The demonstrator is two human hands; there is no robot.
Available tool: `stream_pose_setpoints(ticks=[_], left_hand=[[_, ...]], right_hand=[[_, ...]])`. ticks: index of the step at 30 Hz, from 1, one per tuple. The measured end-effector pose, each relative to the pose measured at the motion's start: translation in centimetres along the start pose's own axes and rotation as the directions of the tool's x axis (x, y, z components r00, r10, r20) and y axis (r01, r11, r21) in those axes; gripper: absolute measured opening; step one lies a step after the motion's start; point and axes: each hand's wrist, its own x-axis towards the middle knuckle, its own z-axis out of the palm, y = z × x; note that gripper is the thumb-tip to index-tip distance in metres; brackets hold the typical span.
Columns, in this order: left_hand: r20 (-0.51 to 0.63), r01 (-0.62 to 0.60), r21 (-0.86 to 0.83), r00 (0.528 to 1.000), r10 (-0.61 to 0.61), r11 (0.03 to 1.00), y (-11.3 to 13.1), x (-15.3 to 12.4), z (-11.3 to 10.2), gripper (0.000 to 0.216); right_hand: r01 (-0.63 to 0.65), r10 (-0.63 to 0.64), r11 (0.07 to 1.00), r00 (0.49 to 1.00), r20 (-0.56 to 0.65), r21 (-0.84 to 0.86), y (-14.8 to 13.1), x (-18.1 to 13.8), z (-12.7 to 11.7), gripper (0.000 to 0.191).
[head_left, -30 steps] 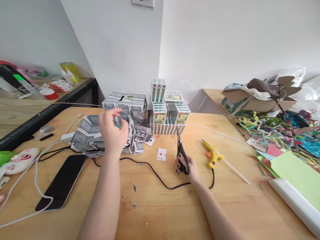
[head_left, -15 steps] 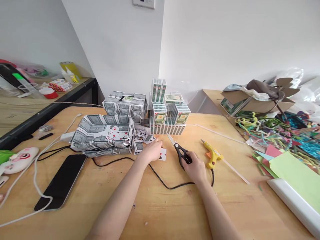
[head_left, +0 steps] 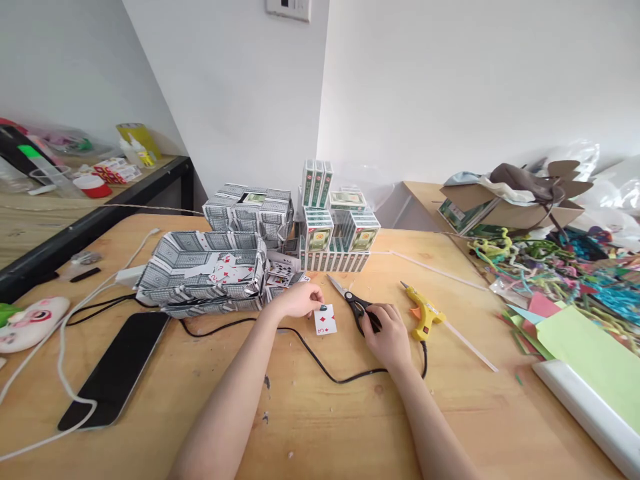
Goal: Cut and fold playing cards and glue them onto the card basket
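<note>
Since the earlier frames the left hand [head_left: 299, 300] has come away from the folded tray made of grey-patterned playing cards [head_left: 203, 272] and dropped to the wooden table [head_left: 320, 413], and the small white playing card with red diamonds [head_left: 325, 321] has shifted a little nearer the person. That hand now lies low over the tabletop with the forearm stretched forward, its thumb and forefinger pinched on the card's far edge. The card sits face up, flat or nearly so, on the bare wood between the two hands, just above the black cable [head_left: 320, 360] that loops across the table. The right hand [head_left: 387, 333] rests on the table with its fingers curled around the handles of the black-handled scissors [head_left: 354, 305], whose blades point away to the upper left and look slightly parted. A yellow glue gun [head_left: 424, 311] lies just beside the right hand, and stacked green-and-white card boxes [head_left: 340, 233] stand behind.
</note>
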Motion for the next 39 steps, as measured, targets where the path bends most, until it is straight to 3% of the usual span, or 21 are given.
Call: stream_pose_setpoints(ticks=[4, 7, 9, 13, 16, 20, 23, 27, 32, 39], left_hand=[[0.024, -0.004, -0.234, 1.000, 0.010, 0.972, 0.0, 0.1, -0.1, 0.015], [-0.005, -0.006, -0.364, 1.000, 0.004, 0.932, 0.1, 0.3, 0.0, 0.016], [-0.048, -0.012, -0.441, 0.999, -0.010, 0.897, 0.1, 0.4, 0.0, 0.015], [-0.185, -0.056, -0.556, 0.981, -0.058, 0.830, 0.1, 0.8, -0.1, 0.013], [-0.288, -0.106, -0.574, 0.954, -0.079, 0.812, -0.1, 1.1, -0.3, 0.011], [-0.352, -0.129, -0.554, 0.932, -0.091, 0.822, -0.6, 1.2, -0.7, 0.010], [-0.336, -0.151, -0.575, 0.940, -0.065, 0.804, -0.7, 1.0, -0.8, 0.015], [-0.215, -0.176, -0.642, 0.976, 0.044, 0.746, -0.3, 0.8, -0.4, 0.034], [-0.101, -0.125, -0.759, 0.992, 0.074, 0.639, -0.4, 0.8, 0.6, 0.048], [-0.137, -0.177, -0.865, 0.983, 0.120, 0.470, -1.2, 0.8, 1.8, 0.043]], right_hand=[[0.004, -0.016, 0.975, 0.998, 0.053, 0.220, -1.8, -0.2, 0.7, 0.034], [-0.079, 0.031, 0.922, 0.991, 0.131, 0.378, -3.2, -0.2, 2.0, 0.059], [-0.148, 0.086, 0.884, 0.984, 0.155, 0.443, -4.0, 0.1, 2.8, 0.065], [-0.228, 0.204, 0.896, 0.973, 0.104, 0.382, -5.0, 1.8, 4.2, 0.063], [-0.218, 0.211, 0.925, 0.976, 0.055, 0.312, -5.4, 3.3, 5.3, 0.054], [-0.244, 0.240, 0.891, 0.969, 0.061, 0.382, -5.6, 4.1, 6.5, 0.045], [-0.305, 0.290, 0.800, 0.950, 0.113, 0.517, -5.3, 3.9, 6.8, 0.045], [-0.342, 0.332, 0.720, 0.934, 0.132, 0.604, -4.8, 3.3, 6.8, 0.044], [-0.277, 0.273, 0.690, 0.955, 0.115, 0.668, -4.8, 2.8, 6.7, 0.038], [-0.219, 0.216, 0.728, 0.973, 0.086, 0.650, -4.7, 2.8, 6.6, 0.037]])
